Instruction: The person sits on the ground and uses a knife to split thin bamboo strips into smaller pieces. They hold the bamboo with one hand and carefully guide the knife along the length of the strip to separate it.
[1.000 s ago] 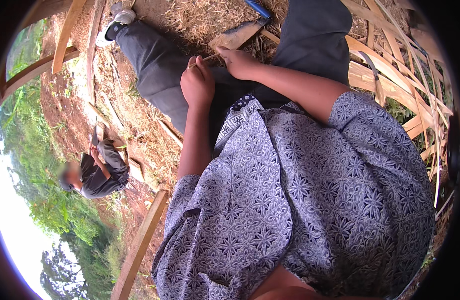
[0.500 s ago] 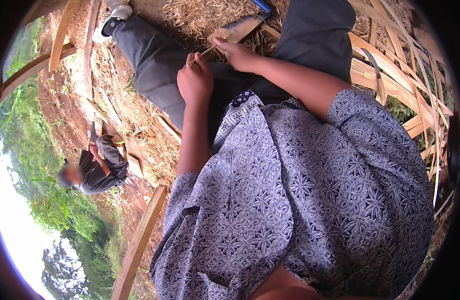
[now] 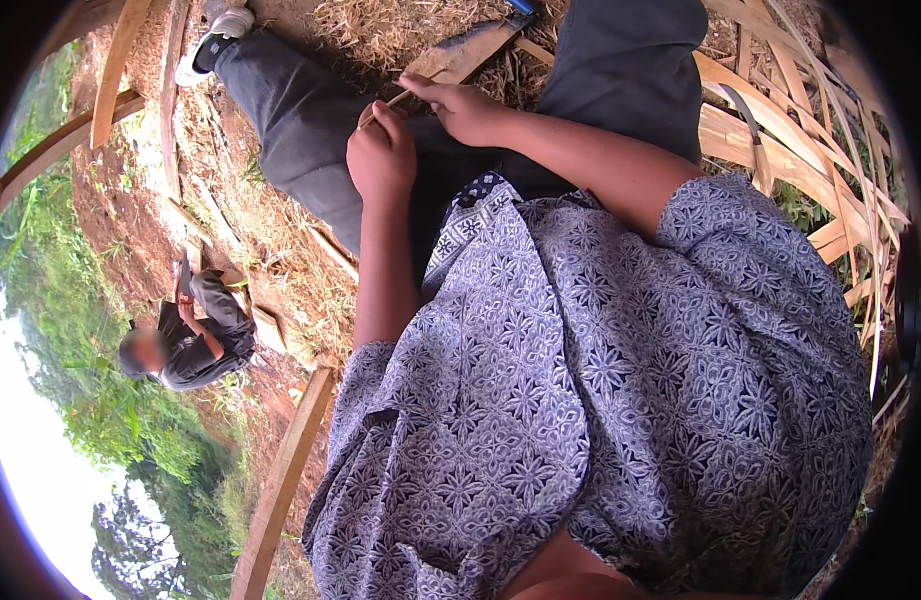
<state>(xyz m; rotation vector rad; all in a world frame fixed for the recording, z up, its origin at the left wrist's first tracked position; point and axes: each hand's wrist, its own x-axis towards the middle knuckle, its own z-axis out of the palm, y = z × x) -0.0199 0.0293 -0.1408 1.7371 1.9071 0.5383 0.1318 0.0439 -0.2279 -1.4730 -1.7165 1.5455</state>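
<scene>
A thin light-coloured stick [image 3: 398,98] runs between my two hands in front of my lap. My left hand [image 3: 380,160] is closed around its lower end, thumb and fingers pressed together. My right hand [image 3: 462,108] pinches the other end, with the thumb and index finger reaching along it. Just beyond the right hand lies a flat piece of wood [image 3: 470,55] with a dark edge, and a blue handle-like thing [image 3: 520,6] touches its far end. My legs in dark trousers [image 3: 300,125] are spread on either side.
To the right, split wooden strips [image 3: 780,145] are piled, with a curved-blade knife [image 3: 757,135] resting on them. Straw-like shavings [image 3: 380,35] cover the ground ahead. A wooden beam [image 3: 285,480] stands at lower left. Farther left another person [image 3: 195,335] sits holding a blade.
Both hands have shifted slightly left together with the stick. The whole view has moved a little, and the pieces around keep their places.
</scene>
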